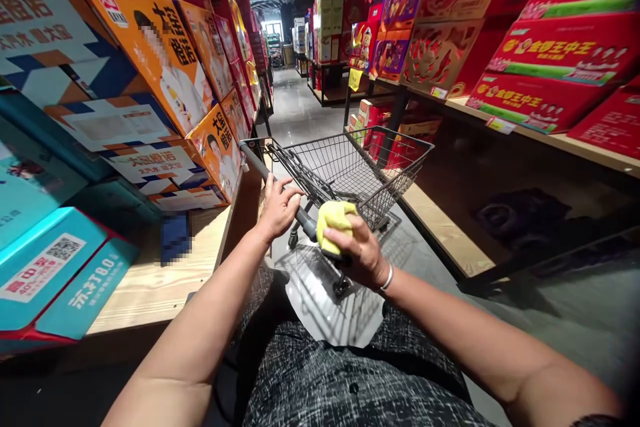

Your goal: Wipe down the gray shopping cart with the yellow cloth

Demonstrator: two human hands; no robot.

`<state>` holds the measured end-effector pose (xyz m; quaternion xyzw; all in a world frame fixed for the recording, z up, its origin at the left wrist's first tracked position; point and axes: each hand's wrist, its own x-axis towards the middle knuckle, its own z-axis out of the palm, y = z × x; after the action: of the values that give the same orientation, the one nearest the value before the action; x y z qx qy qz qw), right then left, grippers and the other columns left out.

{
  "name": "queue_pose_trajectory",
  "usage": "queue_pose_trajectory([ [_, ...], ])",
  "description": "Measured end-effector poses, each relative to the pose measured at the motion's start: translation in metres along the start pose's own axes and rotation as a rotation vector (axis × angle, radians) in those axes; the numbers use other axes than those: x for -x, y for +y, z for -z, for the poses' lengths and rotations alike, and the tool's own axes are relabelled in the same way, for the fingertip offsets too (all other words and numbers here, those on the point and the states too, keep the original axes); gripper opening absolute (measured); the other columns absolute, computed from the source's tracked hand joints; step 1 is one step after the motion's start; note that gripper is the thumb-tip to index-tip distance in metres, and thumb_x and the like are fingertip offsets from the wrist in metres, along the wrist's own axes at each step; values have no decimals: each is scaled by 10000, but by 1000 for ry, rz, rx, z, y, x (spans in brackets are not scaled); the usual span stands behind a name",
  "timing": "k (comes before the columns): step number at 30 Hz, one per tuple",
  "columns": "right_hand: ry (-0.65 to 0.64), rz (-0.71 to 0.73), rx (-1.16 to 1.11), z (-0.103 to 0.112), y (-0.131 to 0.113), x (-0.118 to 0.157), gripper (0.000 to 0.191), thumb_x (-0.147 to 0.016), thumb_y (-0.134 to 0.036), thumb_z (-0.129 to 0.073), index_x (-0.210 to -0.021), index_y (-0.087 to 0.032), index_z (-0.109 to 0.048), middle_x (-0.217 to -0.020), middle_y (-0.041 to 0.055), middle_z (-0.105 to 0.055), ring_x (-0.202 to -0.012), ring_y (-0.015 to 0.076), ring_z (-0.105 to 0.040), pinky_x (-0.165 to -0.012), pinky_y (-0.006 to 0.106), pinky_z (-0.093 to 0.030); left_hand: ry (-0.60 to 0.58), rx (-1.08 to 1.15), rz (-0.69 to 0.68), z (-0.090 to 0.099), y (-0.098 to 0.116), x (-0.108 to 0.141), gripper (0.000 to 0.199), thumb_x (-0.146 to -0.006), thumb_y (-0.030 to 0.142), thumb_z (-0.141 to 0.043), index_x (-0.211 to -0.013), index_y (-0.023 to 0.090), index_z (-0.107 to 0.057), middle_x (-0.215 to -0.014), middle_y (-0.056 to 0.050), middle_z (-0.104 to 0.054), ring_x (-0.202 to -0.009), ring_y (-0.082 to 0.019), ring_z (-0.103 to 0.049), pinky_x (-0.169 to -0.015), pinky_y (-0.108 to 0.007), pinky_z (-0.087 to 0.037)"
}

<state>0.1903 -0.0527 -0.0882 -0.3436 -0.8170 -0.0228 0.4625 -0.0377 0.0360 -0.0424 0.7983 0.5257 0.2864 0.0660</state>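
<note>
A dark metal shopping cart (350,160) stands in front of me, its wire basket facing away down the aisle. Its grey push handle (307,221) runs diagonally toward my lower right. My left hand (280,207) grips the middle of this handle, thumb and fingers over the bar. In my right hand (361,250) is a bunched yellow cloth (336,219), pressed around the handle's near right end. That end of the bar is hidden under the cloth and fingers.
Orange drink boxes (173,57) and teal cartons (60,280) are stacked on a wooden shelf (150,287) at left. Red gift boxes (550,57) line the right shelf, whose low wooden board (445,227) runs beside the cart. The grey tiled aisle (295,97) stretches ahead.
</note>
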Motion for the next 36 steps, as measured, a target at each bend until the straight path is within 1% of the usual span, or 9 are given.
queue_pose_trajectory([
  [4,-165,231,43,-11,2,-3,289,-929,-246,-670,-1107,-454,-762,-1057,8,-702,-933,218,-651,-814,397,-592,-109,20,-12,11,1,4,333,-924,298,-541,-1160,289,-775,-1527,-46,-524,-1594,-306,-238,-1324,-570,35],
  [7,-151,193,74,1,27,-18,235,-931,-256,-673,-1109,-371,-774,-1154,49,-705,-933,224,-649,-832,421,-583,-196,53,39,22,-10,2,439,-899,285,-530,-1292,260,-725,-1627,-60,-437,-1634,-354,-62,-1311,-613,-39],
  [10,-136,-37,77,23,66,-29,355,-907,-226,-650,-1238,-327,-729,-1296,101,-665,-1102,287,-649,-955,494,-565,-262,57,74,36,-28,-4,549,-893,298,-535,-1426,204,-627,-1679,-104,-372,-1632,-389,-28,-1293,-639,-134],
  [14,-130,-428,-119,46,113,-34,743,-773,-265,-744,-1480,-279,-515,-1428,121,-592,-1280,324,-606,-1103,522,-500,-121,-33,146,58,-39,-10,632,-851,302,-619,-1464,156,-560,-1614,-156,-455,-1559,-354,-333,-1285,-524,-293],
  [19,-87,-791,-589,48,124,-35,836,-589,-339,-851,-1357,-224,-543,-1352,115,-656,-1215,313,-646,-1071,494,-529,134,-105,104,73,-1,-1,461,-905,282,-581,-1348,170,-634,-1409,-132,-629,-1364,-290,-564,-1234,-431,-399],
  [22,-116,-894,-828,40,109,-38,682,-562,-348,-872,-1194,-249,-636,-1222,70,-727,-1139,313,-680,-1024,490,-559,113,90,29,59,36,8,457,-923,289,-575,-1370,207,-621,-1409,-103,-628,-1354,-265,-570,-1213,-421,-432],
  [26,-188,-833,-968,31,92,-48,662,-599,-408,-882,-1211,-263,-676,-1221,56,-740,-1166,310,-677,-1064,489,-539,-142,595,103,15,61,5,767,-840,346,-735,-1541,202,-459,-1533,-149,-533,-1263,-281,-650,-1025,-394,-582],
  [30,-253,-732,-929,23,102,-65,698,-602,-435,-911,-1233,-236,-688,-1269,66,-726,-1205,291,-653,-1116,469,-506,-195,688,251,-15,57,-19,666,-752,218,-787,-1385,193,-584,-1299,-118,-712,-1126,-270,-706,-984,-405,-585],
  [36,-41,-926,-991,8,126,-89,654,-593,-512,-919,-1125,-207,-692,-1077,72,-773,-1063,290,-709,-1010,481,-576,-120,597,217,-23,41,-59,565,-629,-3,-663,-1153,206,-683,-965,-9,-772,-913,-208,-721,-882,-327,-571],
])
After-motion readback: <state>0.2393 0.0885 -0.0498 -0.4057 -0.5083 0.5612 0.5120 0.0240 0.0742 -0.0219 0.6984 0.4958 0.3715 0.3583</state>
